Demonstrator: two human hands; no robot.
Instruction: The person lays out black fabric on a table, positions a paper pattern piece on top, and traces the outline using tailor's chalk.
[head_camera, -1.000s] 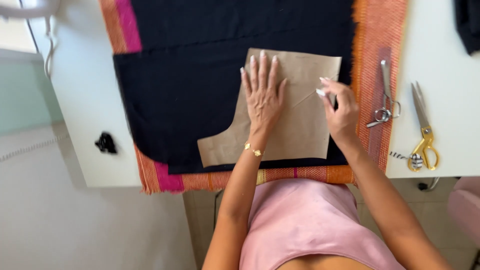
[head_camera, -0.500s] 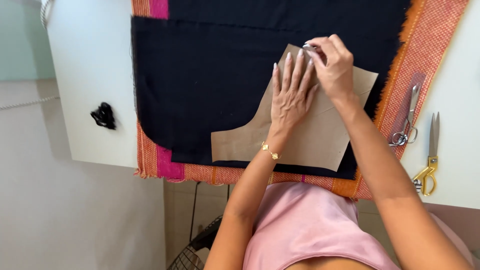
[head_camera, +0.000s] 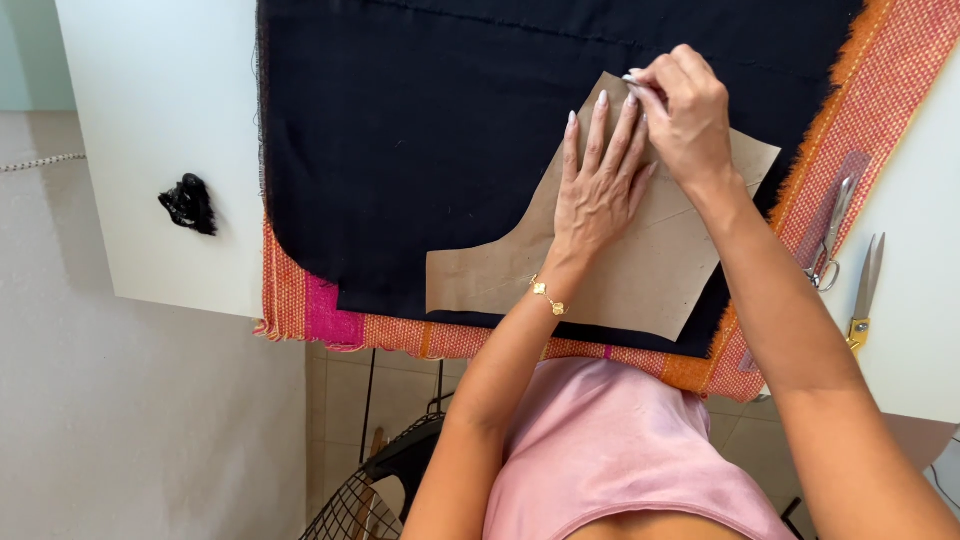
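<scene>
Brown paper pattern: lies flat on black fabric, toward the fabric's near right corner. Left hand: palm down on the pattern, fingers spread wide, pressing it. Right hand: at the pattern's far edge, fingers pinched narrow on a small pale object, too hidden to identify. Orange-pink woven cloth: under the fabric. Two scissors: right of the pattern. Small black item: far left of the pattern, on white worktop.
</scene>
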